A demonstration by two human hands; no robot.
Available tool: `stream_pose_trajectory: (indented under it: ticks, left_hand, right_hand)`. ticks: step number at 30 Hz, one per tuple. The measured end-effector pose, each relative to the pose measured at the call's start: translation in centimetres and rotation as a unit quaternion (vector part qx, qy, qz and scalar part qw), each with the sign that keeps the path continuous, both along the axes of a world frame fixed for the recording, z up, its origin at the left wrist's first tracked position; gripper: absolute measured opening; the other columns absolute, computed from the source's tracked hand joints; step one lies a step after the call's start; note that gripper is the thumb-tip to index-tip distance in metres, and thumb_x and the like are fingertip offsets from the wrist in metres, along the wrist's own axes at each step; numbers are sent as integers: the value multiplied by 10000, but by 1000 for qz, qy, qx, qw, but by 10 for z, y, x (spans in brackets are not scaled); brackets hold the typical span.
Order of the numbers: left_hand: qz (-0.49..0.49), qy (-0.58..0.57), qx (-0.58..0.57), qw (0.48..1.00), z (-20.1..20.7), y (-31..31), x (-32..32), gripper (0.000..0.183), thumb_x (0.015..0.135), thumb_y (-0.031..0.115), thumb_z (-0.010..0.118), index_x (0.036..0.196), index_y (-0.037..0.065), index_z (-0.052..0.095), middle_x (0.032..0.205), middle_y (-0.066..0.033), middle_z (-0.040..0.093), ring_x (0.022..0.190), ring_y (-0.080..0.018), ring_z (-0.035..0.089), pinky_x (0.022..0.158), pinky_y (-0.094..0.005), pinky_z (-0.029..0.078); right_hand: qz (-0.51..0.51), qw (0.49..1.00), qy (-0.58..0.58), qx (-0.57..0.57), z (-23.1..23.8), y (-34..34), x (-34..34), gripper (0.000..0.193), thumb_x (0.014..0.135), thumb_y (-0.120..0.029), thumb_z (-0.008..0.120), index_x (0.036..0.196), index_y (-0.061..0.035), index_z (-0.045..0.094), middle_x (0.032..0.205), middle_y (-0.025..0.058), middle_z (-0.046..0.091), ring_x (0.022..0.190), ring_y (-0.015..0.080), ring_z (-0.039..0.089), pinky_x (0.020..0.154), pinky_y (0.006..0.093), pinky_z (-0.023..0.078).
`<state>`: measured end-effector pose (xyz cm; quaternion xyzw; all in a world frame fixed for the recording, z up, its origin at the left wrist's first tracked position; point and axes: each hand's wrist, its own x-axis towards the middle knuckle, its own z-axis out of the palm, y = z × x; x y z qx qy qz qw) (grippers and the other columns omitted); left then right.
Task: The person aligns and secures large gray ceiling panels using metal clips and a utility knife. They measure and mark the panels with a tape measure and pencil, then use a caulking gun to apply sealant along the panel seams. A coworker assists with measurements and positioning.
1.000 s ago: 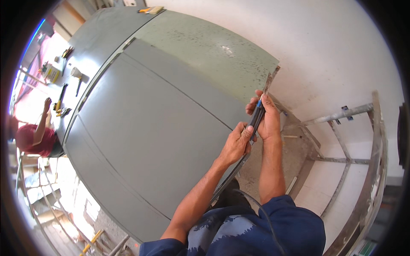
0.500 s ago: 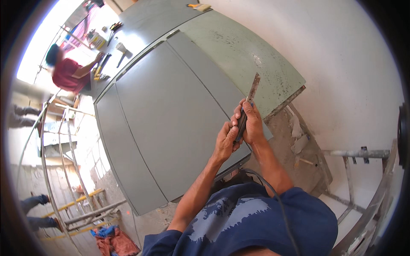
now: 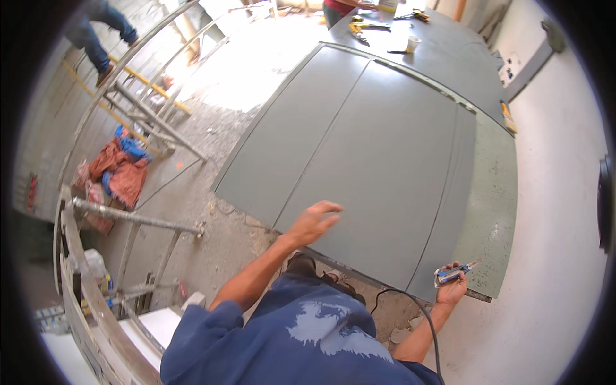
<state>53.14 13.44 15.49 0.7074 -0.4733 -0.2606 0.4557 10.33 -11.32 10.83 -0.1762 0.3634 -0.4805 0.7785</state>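
**Left hand (image 3: 312, 224) empty over the grey panel (image 3: 378, 160), right hand (image 3: 453, 293) gripping a blue tool (image 3: 452, 274)**

At the upper left of the frame, a person's legs in blue jeans (image 3: 99, 35) show behind pale metal tubing (image 3: 96, 115). Below them, left of centre, lies a heap of rust-red cloth (image 3: 128, 176) with blue cloth (image 3: 131, 149) bunched into it. A worn curved frame (image 3: 86, 276) fills the lower left.

Nearer the middle, the left hand holds nothing; its fingers are apart and loosely bent above the panel's near edge, and whether they touch it I cannot tell. The grey panel spans the centre, scored by long dark lines. At the top centre, a co-worker's red sleeve (image 3: 339, 6) shows beside yellow-and-black tools (image 3: 366, 27), with a white cup (image 3: 414, 43) to their right.

Toward the lower right, a black cable (image 3: 428, 314) loops by the right hand. That hand is closed around the blue tool, whose thin tip points right, over a speckled green surface (image 3: 495, 192). A paintbrush (image 3: 508, 118) lies at the upper right, near the white wall (image 3: 558, 167).
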Motion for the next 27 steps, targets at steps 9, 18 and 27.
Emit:
stream_pose_trajectory:
  ticks: [9,18,27]
  left_hand:
    - [138,-124,55,981,-55,52,107,268,903,139,645,1158,63,682,1226,-117,629,1215,-324,546,1026,-421,446]
    - [7,-283,171,944,-84,-27,141,574,940,423,620,1440,169,500,1582,-84,318,1475,-311,241,1185,-533,179]
    - [37,-255,117,959,-91,-3,158,615,904,446,653,1436,179,497,1602,-63,297,1481,-267,247,1174,-528,236]
  right_hand:
    - [-161,948,270,-38,1,-54,21,751,953,-216,690,1563,-205,252,1076,70,591,775,201,594,630,365,535]
    - [-197,943,260,-73,-9,-89,136,774,900,-49,662,1552,-151,257,1064,79,561,725,189,581,554,336,518]
    - [74,984,111,-117,-8,24,387,513,997,-100,592,1460,-174,386,1277,40,509,964,220,612,784,369,582]
